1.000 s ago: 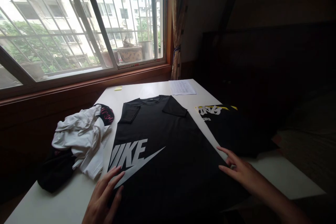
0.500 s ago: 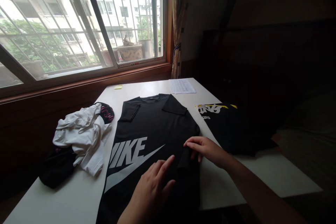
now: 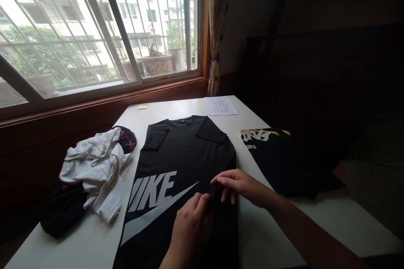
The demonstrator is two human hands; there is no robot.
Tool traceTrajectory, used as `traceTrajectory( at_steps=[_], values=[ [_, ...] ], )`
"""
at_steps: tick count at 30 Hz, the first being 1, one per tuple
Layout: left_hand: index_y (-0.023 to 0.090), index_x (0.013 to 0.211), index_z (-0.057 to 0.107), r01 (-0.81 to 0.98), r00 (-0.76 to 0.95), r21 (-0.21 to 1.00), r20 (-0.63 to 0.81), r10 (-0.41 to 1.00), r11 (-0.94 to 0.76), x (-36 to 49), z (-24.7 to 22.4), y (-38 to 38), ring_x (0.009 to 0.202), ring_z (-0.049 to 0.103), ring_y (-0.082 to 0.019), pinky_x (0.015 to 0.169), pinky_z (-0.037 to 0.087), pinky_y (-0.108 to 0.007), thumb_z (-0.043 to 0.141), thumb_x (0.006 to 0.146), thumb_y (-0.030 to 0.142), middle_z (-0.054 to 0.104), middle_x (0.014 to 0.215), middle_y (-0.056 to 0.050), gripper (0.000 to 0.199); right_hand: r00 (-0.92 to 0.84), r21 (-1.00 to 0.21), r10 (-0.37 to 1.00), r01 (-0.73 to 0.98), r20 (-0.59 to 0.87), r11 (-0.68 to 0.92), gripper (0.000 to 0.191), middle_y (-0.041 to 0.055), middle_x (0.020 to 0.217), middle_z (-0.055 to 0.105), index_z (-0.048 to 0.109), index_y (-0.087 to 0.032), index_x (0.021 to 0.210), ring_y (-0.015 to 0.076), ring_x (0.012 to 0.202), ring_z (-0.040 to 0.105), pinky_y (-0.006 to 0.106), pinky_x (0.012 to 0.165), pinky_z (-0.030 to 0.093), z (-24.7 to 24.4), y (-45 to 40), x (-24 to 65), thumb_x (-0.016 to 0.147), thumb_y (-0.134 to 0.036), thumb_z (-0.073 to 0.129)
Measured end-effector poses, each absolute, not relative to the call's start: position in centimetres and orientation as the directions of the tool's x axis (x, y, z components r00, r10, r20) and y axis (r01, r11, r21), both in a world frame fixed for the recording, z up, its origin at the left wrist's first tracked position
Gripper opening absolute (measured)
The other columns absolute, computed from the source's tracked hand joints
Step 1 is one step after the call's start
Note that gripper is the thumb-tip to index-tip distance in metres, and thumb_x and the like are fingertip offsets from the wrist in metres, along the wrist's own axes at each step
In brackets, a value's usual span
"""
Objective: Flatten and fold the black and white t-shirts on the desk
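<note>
Farthest to the left of my fingers, a black garment [image 3: 63,212] lay bunched on the white tabletop [image 3: 85,243], partly under a crumpled white garment [image 3: 94,155]. Dark cloth with pink lettering [image 3: 128,139] showed at the far end of that heap, well apart from my fingers. Beyond the heap, up and away to the left of my fingers, was the window [image 3: 121,29], with bars and a patterned planter [image 3: 158,65] outside it. A small yellow note [image 3: 142,106] lay toward the far edge of the tabletop. The black T-shirt [image 3: 186,151] was spread right under my fingers, its collar and two short sleeves pointing away from me, and its big grey NIKE print and swoosh just to the left of my left fingers [image 3: 195,201]. Those were curled closed, pinching dark cloth of the shirt near its middle. My right fingers [image 3: 229,178] were just beside and slightly beyond them, thumb and forefinger brought together on the same cloth, the others bent beneath; in the shadow I could not make out the exact fold between them. Straight out past my right fingers, a printed sheet [image 3: 221,105] lay flat, with a tied curtain [image 3: 217,29] hanging behind it. To their right, beyond a strip of bare tabletop, was a dark shirt [image 3: 284,164] with white lettering and a yellow band.
</note>
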State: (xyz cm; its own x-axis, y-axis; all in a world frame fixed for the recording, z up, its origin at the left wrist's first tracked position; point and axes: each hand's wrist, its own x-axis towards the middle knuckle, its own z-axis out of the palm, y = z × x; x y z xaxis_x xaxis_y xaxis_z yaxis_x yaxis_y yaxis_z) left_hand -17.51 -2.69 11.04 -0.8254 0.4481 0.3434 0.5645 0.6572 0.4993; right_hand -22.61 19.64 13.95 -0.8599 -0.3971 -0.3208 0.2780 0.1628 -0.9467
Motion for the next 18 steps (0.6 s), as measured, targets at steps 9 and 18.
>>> traceTrajectory(
  at_steps=[9, 18],
  values=[
    [0.026, 0.102, 0.059, 0.598, -0.802, 0.609, 0.462, 0.379, 0.522, -17.7, 11.7, -3.7, 0.065, 0.066, -0.016, 0.055, 0.053, -0.027, 0.047, 0.098, 0.018, 0.067, 0.08, -0.004, 0.015, -0.967, -0.947, -0.221, 0.055, -0.13, 0.317, 0.035, 0.0076, 0.091, 0.076, 0.074, -0.017, 0.11, 0.0144, 0.064, 0.067, 0.025, 0.054, 0.051, 14.4, 23.3, -29.9, 0.091, -0.045, 0.064],
    [0.022, 0.104, 0.059, 0.611, -0.791, 0.672, 0.498, 0.355, 0.42, -17.4, 12.8, -4.4, 0.062, 0.067, -0.011, 0.054, 0.053, -0.018, 0.052, 0.097, 0.015, 0.068, 0.08, -0.002, 0.013, -0.975, -0.898, 0.199, 0.176, -0.101, 0.403, 0.03, 0.0153, 0.118, 0.071, 0.071, -0.012, 0.111, 0.0223, 0.098, 0.067, 0.031, 0.085, 0.054, 11.7, 28.5, -46.0, 0.087, -0.027, 0.061]
  ],
)
